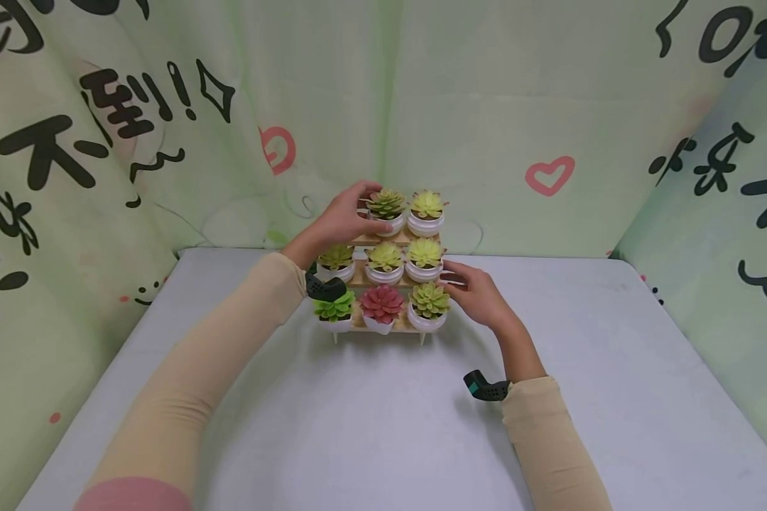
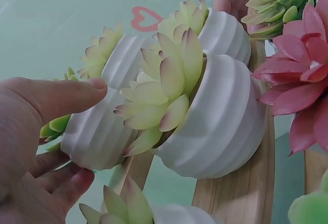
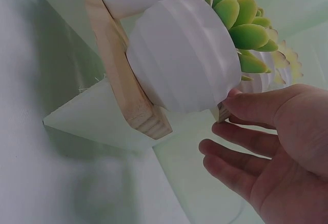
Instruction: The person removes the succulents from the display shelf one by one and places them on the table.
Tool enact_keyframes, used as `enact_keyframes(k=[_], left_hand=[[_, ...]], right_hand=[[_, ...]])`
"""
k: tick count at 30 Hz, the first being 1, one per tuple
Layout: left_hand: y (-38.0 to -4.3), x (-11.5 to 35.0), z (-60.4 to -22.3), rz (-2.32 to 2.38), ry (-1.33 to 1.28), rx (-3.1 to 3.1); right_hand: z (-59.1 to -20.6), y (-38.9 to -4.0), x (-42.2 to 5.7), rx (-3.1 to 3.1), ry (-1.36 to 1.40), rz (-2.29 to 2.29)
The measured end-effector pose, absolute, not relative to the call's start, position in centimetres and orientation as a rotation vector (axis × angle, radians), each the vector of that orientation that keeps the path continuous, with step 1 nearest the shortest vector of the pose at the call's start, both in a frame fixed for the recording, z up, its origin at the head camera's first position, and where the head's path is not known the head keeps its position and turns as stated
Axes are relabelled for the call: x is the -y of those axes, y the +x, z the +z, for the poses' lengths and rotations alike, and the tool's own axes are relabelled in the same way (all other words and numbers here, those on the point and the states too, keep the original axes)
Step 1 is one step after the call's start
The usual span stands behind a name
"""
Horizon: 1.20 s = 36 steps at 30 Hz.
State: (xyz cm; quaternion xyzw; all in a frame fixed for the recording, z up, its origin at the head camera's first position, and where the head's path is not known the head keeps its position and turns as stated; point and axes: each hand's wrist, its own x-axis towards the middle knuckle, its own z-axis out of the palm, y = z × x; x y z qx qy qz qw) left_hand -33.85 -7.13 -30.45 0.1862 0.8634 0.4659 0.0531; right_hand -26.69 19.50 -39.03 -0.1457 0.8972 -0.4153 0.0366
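A tiered wooden stand [image 3: 114, 65] bears several artificial succulents in white ribbed pots, three tiers in all. At its top left, my left hand [image 1: 350, 215] grips the white pot [image 2: 97, 137] of a dark green succulent [image 1: 386, 203], thumb on one side and fingers round the other. Beside that pot on the top tier sits a yellow-green succulent [image 1: 427, 204]. My right hand [image 1: 479, 292] is at the stand's right side, thumb and forefinger pinching the end of the middle shelf [image 3: 222, 112]. A red succulent [image 1: 381, 304] stands mid-row on the lowest tier.
The stand is near the back of a white table [image 1: 383, 419]. Behind and at both sides hangs a pale green curtain [image 1: 460, 106] with black lettering and pink hearts. Black wrist cameras sit on both forearms, the left one [image 1: 326, 287] overlapping the stand's left pots.
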Motion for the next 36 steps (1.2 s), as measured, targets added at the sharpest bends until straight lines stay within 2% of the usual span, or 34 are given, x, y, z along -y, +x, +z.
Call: enact_keyframes(k=[36], left_hand=[[-33.72,7.12,-30.53,1.402,0.574,-2.672]], right_hand=[[-39.16,-26.77,-19.46,-2.749,-0.439,-1.283]])
